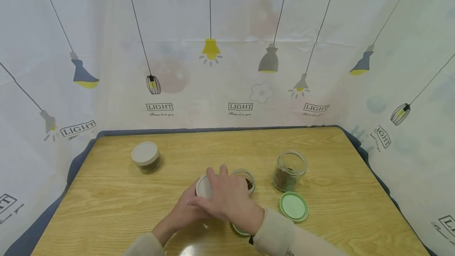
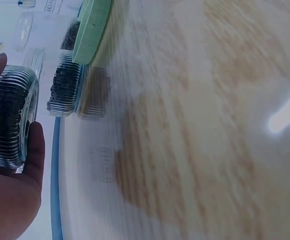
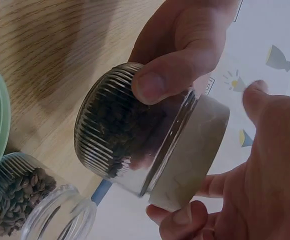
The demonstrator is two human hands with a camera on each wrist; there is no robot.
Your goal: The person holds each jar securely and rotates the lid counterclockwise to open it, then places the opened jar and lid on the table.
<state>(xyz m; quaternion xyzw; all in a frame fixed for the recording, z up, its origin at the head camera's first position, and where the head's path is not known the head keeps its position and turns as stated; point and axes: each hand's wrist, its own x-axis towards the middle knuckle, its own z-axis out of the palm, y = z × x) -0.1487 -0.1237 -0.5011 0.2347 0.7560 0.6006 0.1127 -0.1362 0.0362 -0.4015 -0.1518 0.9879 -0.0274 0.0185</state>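
My left hand (image 1: 190, 208) grips a ribbed glass jar (image 3: 122, 120) around its body, thumb across the side. Dark pieces fill part of the jar, which is tilted in the right wrist view. A white lid (image 3: 192, 150) sits on its mouth. Over that lid lies my right hand (image 1: 227, 194), fingers curled at the lid's edge and thumb spread apart in the right wrist view. Just beyond the hands stands an open glass jar (image 1: 251, 177) of dark brown pieces, partly hidden by the right hand. Below the right wrist, a green lid (image 1: 240, 230) is mostly covered.
To the right stands another uncovered glass jar (image 1: 289, 171) with brown contents, and a second green lid (image 1: 294, 206) lies in front of it. A jar with a white lid (image 1: 145, 153) is at the back left of the wooden table (image 1: 106, 196). A printed cloth (image 1: 213, 90) surrounds the table.
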